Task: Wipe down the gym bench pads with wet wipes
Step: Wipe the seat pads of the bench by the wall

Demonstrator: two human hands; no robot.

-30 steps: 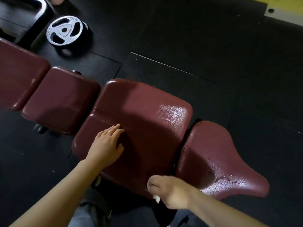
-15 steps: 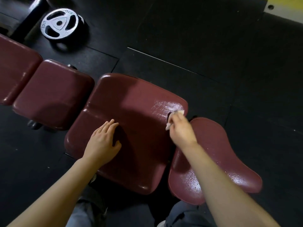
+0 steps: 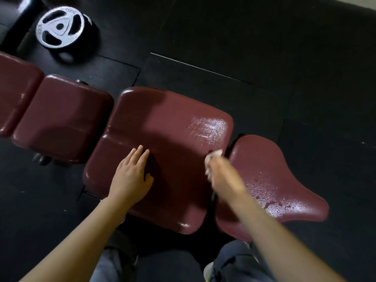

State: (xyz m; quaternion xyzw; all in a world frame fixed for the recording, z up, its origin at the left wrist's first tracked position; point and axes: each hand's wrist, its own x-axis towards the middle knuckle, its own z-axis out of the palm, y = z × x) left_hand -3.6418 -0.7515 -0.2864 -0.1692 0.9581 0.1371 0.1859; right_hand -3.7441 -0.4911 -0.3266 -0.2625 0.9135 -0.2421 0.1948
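1. Bench pads in maroon vinyl are running in a row across a black rubber floor (image 3: pixel 264 47); the leftmost pad (image 3: pixel 14 92) is lying partly out of view at the left edge.
2. Beyond it, a grey weight plate (image 3: pixel 60 27) with three grip slots is lying flat on the floor near the top left corner.
3. Just beside the leftmost pad, a second pad (image 3: pixel 61 117) is sitting, shaded across its near half.
4. Next in the row, the large back pad (image 3: pixel 168 123) is showing a wet, shiny patch near its far right corner.
5. On the near left part of this large pad, the left hand (image 3: pixel 131 177) is resting flat, palm down, fingers straight and together, gripping nothing.
6. At the right edge of the same pad, the right hand (image 3: pixel 222 174) is looking motion-blurred, its fingers curling round a white wet wipe (image 3: pixel 212 159) that is touching the pad by the gap.
7. Rightmost, the tapered seat pad (image 3: pixel 284 176) is glistening with beads of liquid along its near right side.
8. Along the bottom edge, the person's knees in grey trousers (image 3: pixel 230 261) are showing between the forearms.
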